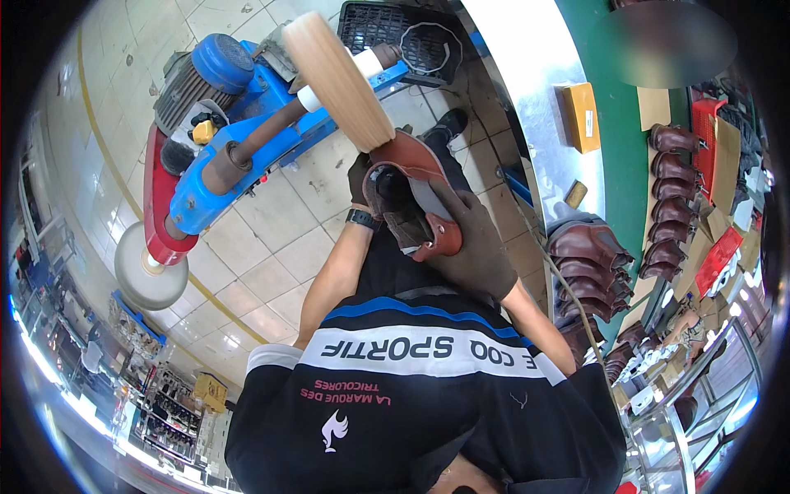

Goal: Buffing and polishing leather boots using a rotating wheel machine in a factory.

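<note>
I hold a brown leather boot (415, 165) with both hands, its upper side pressed against the rim of a tan cloth buffing wheel (339, 78). My left hand (359, 179), in a dark glove with a black watch at the wrist, grips the boot's left side just below the wheel. My right hand (476, 247), in a brown glove, wraps around the boot's heel and open top from the right. The boot's dark inside faces me.
The wheel turns on a blue buffing machine (247, 140) with a motor (202, 78) and a second pale wheel (148, 267) at its far end. A black crate (403, 37) stands behind. Right: a green bench (629, 156) with rows of brown boots (592, 259) and a yellow box (581, 115).
</note>
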Demonstrator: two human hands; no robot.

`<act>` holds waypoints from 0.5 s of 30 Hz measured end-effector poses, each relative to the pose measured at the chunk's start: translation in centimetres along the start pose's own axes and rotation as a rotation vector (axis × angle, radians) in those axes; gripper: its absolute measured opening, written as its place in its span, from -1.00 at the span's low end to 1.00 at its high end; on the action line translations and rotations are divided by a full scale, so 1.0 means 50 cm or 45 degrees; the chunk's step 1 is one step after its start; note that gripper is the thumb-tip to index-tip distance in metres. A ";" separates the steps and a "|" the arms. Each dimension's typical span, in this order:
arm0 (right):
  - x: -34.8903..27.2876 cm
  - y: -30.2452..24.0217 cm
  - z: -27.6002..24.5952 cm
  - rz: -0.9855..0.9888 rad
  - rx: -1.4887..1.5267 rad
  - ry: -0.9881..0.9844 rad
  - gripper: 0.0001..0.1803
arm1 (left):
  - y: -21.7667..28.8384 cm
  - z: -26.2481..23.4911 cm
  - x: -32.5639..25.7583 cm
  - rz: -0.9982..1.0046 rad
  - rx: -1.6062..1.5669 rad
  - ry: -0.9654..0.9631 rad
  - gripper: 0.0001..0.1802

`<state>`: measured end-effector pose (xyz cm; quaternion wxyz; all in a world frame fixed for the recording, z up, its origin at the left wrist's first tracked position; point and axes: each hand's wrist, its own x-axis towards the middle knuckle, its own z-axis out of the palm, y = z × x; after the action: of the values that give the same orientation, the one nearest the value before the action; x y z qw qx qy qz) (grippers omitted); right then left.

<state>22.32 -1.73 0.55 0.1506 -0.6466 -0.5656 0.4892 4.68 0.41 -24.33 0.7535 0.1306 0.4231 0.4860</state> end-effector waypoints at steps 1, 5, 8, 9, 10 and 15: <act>-0.012 0.022 -0.008 0.053 -0.012 0.046 -0.16 | 0.023 0.077 -0.030 0.241 0.691 -0.090 -0.66; -0.083 0.044 -0.022 -0.089 0.121 0.129 -0.18 | 0.108 0.162 -0.055 -0.285 -0.251 -0.146 -0.60; -0.162 0.106 -0.027 -0.347 -0.120 0.087 -0.27 | 0.072 0.132 -0.043 -0.111 0.203 -0.151 -0.60; -0.173 0.124 -0.021 -0.542 -0.397 0.076 -0.32 | 0.062 0.124 -0.037 -0.018 0.432 -0.150 -0.60; -0.168 0.129 -0.009 -0.551 -0.399 0.080 -0.32 | 0.055 0.120 -0.031 0.074 0.659 -0.149 -0.60; -0.087 0.123 0.044 0.578 0.874 0.048 -0.45 | 0.093 0.129 -0.019 0.455 1.833 -0.237 -0.65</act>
<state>24.64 -8.30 -3.09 0.2561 -0.6760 -0.2097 0.6583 6.56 3.29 -17.09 0.4241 0.6989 0.5434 0.1908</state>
